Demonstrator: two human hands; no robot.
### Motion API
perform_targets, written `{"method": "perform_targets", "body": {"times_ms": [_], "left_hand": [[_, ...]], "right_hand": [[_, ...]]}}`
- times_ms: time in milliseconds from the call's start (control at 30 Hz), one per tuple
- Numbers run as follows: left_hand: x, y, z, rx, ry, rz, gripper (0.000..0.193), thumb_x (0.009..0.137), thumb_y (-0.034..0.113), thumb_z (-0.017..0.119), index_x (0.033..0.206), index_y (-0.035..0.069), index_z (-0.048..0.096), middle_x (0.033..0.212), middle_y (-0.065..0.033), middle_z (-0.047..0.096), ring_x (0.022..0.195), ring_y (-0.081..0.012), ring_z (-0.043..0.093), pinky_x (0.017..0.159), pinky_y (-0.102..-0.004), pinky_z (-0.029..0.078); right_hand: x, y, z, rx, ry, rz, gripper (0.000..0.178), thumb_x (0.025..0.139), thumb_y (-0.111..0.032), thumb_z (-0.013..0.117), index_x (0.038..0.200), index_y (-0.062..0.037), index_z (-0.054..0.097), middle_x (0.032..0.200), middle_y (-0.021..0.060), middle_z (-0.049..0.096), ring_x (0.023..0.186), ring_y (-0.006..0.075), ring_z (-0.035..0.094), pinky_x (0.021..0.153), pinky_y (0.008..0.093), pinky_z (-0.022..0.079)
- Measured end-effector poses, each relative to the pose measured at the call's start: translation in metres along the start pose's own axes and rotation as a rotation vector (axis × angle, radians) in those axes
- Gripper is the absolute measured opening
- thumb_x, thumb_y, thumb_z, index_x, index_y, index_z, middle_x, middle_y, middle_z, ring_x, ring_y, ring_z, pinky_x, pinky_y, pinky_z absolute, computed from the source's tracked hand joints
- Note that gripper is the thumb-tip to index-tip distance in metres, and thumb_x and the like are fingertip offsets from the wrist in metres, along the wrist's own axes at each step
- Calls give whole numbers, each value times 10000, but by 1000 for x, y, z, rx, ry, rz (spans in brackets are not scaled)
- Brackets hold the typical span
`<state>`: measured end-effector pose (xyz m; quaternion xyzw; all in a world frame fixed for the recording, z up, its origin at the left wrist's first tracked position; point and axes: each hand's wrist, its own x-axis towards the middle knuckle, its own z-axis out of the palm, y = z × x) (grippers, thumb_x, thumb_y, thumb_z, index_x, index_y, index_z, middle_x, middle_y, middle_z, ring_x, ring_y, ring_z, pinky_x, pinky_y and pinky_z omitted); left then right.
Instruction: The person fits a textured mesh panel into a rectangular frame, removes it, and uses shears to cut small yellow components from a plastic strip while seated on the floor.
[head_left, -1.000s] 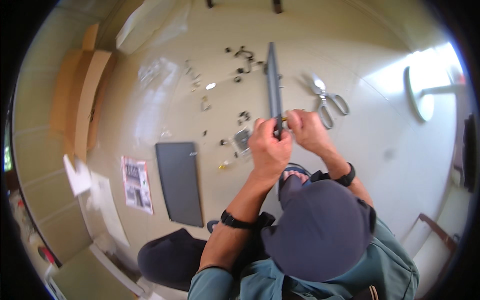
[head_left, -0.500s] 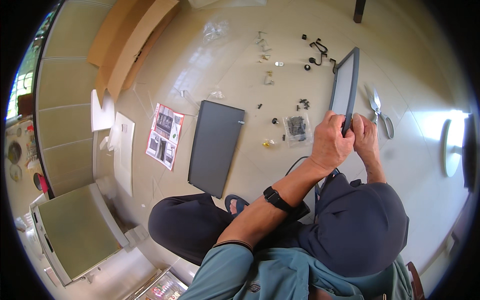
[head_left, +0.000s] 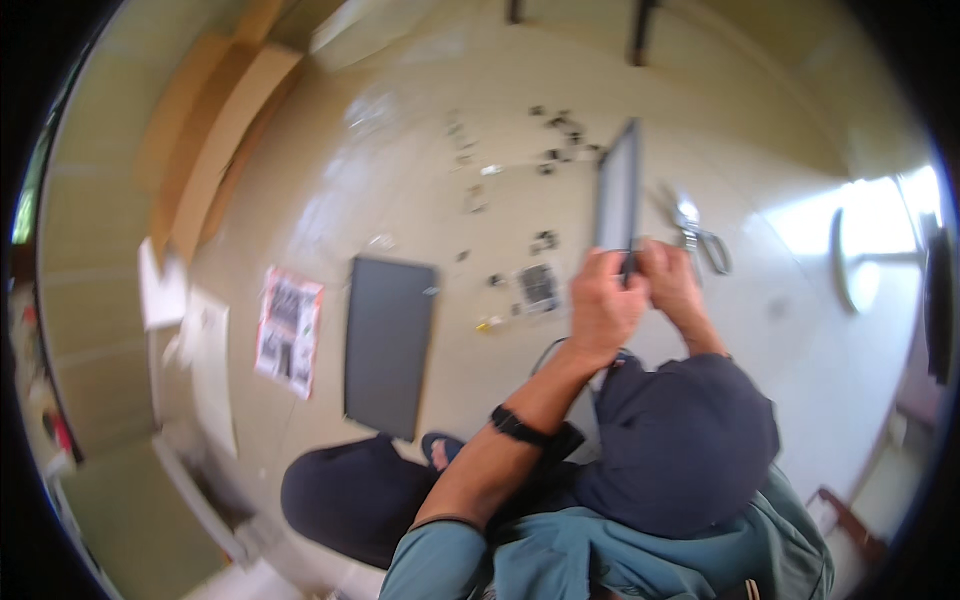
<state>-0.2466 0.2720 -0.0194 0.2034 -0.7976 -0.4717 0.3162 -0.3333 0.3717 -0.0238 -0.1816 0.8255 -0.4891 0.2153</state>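
Observation:
A flat panel (head_left: 617,195) with a dark grey rim and a pale inner side stands on edge, tilted upright, in front of me. My left hand (head_left: 606,308) grips its near end, fingers closed round it. Close against that same corner, my right hand (head_left: 672,283) has its fingers bent and pressed together. Whatever small thing they may pinch is hidden and blurred. Just right of the panel lies a pair of scissors (head_left: 714,251) on the floor. A small clear bag of dark pieces (head_left: 538,287) lies left of my left hand.
A second dark grey panel (head_left: 390,345) lies flat to the left, beside a printed leaflet (head_left: 288,330). Black hooks and knobs (head_left: 562,140) and small metal parts (head_left: 460,138) are scattered farther off. An opened cardboard box (head_left: 225,140) stands far left; a round white base (head_left: 855,260) is at right.
The view has swung, so the whole scene sits shifted leftward and blurred. Both hands stay at the panel's near corner, and the panel appears more upright.

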Motion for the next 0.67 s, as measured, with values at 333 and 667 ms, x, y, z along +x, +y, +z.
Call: {"method": "perform_targets", "body": {"times_ms": [333, 667], "left_hand": [[-1, -4, -4, 33, -36, -139, 163, 729, 30, 686, 874, -43, 668, 781, -86, 634, 606, -186, 634, 579, -309, 519], [-4, -11, -2, 17, -60, -195, 197, 695, 11, 695, 870, -53, 635, 765, -66, 573, 561, -136, 530, 533, -280, 456]], "right_hand": [[-18, 9, -8, 153, -127, 65, 571, 997, -462, 471, 777, 36, 643, 615, 111, 626, 558, 199, 588, 547, 346, 475], [-100, 135, -60, -250, -206, 313, 437, 913, -375, 563, 760, 19, 678, 653, 190, 651, 616, 306, 654, 636, 405, 525]]}}
